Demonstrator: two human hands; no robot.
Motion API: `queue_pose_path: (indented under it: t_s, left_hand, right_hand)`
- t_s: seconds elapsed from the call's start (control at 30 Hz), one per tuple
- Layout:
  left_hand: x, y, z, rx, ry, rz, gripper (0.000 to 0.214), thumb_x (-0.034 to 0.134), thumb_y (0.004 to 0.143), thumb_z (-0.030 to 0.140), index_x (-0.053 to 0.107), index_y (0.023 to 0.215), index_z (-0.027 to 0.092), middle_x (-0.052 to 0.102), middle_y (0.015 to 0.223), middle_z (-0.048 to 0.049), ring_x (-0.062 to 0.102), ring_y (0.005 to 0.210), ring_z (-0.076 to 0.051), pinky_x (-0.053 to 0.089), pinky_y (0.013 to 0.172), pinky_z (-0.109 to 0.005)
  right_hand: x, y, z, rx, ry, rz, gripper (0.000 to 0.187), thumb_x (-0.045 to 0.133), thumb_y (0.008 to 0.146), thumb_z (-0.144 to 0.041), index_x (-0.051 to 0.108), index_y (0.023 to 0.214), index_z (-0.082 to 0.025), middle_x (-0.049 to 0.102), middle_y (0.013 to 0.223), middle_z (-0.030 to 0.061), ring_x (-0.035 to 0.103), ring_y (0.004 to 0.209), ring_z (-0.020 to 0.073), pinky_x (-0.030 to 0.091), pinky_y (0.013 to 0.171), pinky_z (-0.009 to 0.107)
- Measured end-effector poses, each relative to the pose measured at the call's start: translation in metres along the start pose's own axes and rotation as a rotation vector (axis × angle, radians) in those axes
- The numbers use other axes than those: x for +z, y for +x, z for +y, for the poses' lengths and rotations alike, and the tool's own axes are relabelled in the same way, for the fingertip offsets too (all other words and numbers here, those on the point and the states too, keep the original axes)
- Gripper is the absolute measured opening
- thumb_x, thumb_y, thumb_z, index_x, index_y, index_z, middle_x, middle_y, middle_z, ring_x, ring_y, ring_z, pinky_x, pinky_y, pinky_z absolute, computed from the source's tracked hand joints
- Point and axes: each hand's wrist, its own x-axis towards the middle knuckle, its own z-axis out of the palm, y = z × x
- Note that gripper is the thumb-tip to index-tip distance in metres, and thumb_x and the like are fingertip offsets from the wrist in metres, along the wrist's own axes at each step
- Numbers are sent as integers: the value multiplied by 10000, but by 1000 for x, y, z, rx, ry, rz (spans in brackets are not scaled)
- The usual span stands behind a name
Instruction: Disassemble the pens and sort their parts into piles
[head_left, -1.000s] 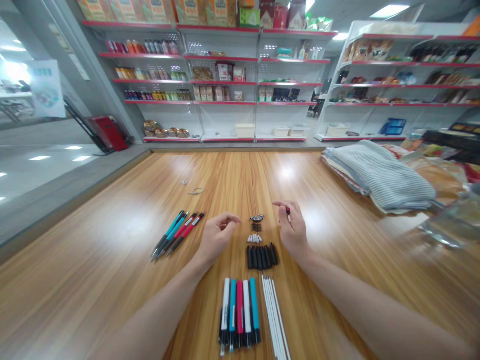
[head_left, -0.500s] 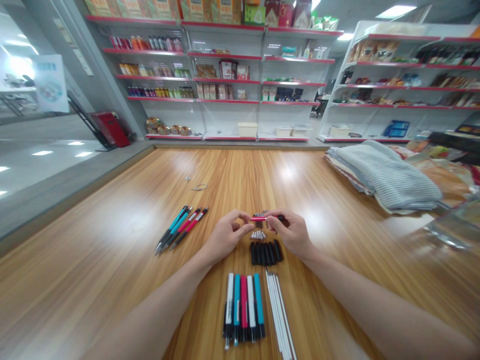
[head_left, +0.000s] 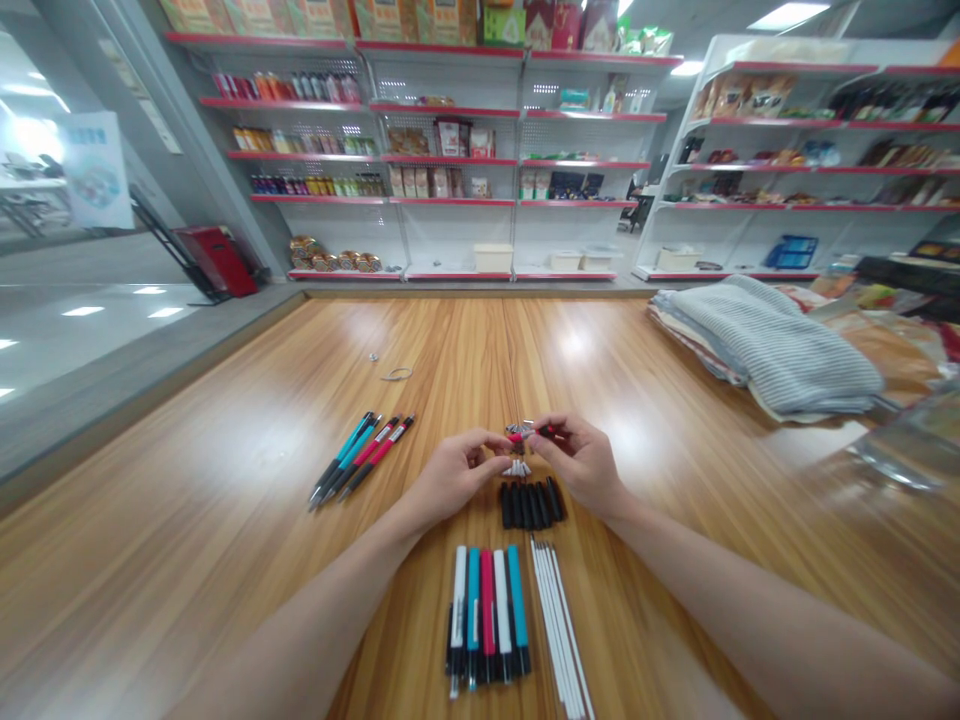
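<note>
We are working at a long wooden table (head_left: 187, 520) in a shop, bringing both hands together over rows of pen parts. Our left hand (head_left: 457, 472) and right hand (head_left: 581, 462) are each closing in a pinch, their fingertips (head_left: 504, 438) grasping a short red pen barrel (head_left: 519, 435) that is hanging just above a small cluster of white tips (head_left: 517, 468). Black pen pieces (head_left: 529, 503) are lying side by side just below those tips, and a row of white, teal and red pen barrels (head_left: 487, 620) is lying nearer us, beside a bundle of thin white sticks (head_left: 559, 630). Four assembled pens (head_left: 362, 455) are resting to our left. Beyond the table, red-edged shelves (head_left: 450, 202) are holding boxes, bottles and packets, while white tubs (head_left: 493, 258) are standing on the lowest shelf, their contents hidden. A clear vessel (head_left: 911, 450) is showing blurred at the right edge, and we cannot tell what is in it. Compared with the earlier frame, our hands are closing in on each other, and less of the red barrel is showing between them.
</note>
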Motion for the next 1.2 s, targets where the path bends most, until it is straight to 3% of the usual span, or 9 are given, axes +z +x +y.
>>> queue_pose_path:
  t_s: [0.17,0.27,0.4,0.53,0.73,0.83,0.97,1.07,1.2]
  left_hand:
    - [0,0,0,-26,-110,67,246,626,831,387,565,894,157,578,750,14,517,615,-84,371,555,-189]
    - [0,0,1,-49,-195,114,271,645,817,374,527,957,174,556,759,30,487,555,-61,330,500,-171]
    - [-2,-1,3,-66,-204,64,272,621,832,374,586,1008,170,505,616,44,427,490,-66,289,457,-176]
    - [-4,-2,3,-92,-291,120,290,637,810,406,628,936,145,522,601,22,401,474,-64,270,437,-181]
    - [-36,-1,6,-55,-479,139,340,572,842,446,501,679,156,408,537,43,319,434,-52,194,418,-189]
    - [-69,-4,31,-106,-229,-90,388,602,810,458,477,600,156,343,487,52,290,430,-53,190,431,-200]
    - [-93,-11,66,-286,228,-544,329,627,772,405,549,567,159,447,495,26,375,453,-77,241,448,-213]
    - [-88,-15,71,-415,372,-756,265,617,749,363,615,565,173,567,505,-3,489,488,-115,336,482,-220]
    - [-71,-16,58,-476,439,-818,252,607,728,331,648,536,173,627,508,-30,503,475,-128,348,459,-221]
  right_hand:
    - [0,-1,-2,-5,-8,31,168,662,823,-303,640,928,-173,671,842,40,645,735,144,538,672,253]
    - [-1,-1,-2,13,-6,11,179,676,812,-303,653,938,-177,680,846,40,649,731,146,541,668,254]
    - [-1,-1,-1,22,10,-17,189,686,803,-303,658,944,-180,689,836,40,660,740,156,544,694,273]
    - [-1,-1,-3,41,7,-62,211,673,813,-325,659,960,-175,688,834,48,660,753,167,531,688,282]
    - [-8,5,-2,95,60,45,272,546,891,-395,628,1000,-159,608,741,16,495,543,84,378,467,208]
    - [-10,7,2,118,86,78,279,539,888,-401,624,991,-155,572,703,3,395,485,68,288,418,205]
    - [-11,8,4,115,52,51,275,557,869,-387,635,964,-140,567,694,14,431,522,81,306,439,210]
    - [-10,8,3,117,26,49,279,556,862,-388,644,945,-136,566,672,16,457,532,94,327,452,218]
    - [-11,8,3,115,22,36,261,560,860,-377,654,899,-136,561,650,11,467,533,95,341,469,223]
